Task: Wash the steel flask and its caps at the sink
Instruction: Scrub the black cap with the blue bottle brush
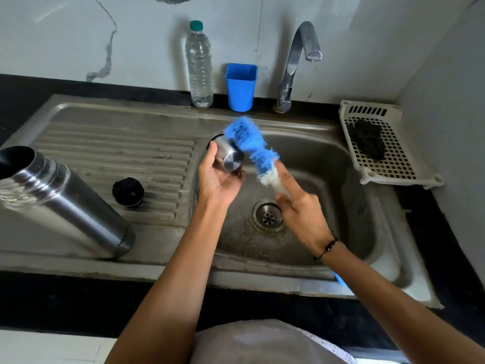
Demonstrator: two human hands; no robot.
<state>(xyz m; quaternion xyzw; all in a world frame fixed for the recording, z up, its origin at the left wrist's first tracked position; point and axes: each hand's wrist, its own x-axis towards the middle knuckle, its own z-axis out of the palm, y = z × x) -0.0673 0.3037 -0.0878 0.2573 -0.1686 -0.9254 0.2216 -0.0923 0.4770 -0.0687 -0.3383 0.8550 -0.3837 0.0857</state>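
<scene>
Cupped in the left hand (217,177), the small round steel cap (228,156) hangs over the steel sink basin (328,164); the right hand (299,206) grips a fluffy blue-and-white bottle brush (252,145) against it. On the ribbed drainboard (118,153) stand the tall open steel flask (63,203) and a round black stopper (128,191).

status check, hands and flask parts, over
Left hand grips steel cap; right hand grips blue brush against it. Flask and black cap on drainboard. Nothing blocking.
</scene>
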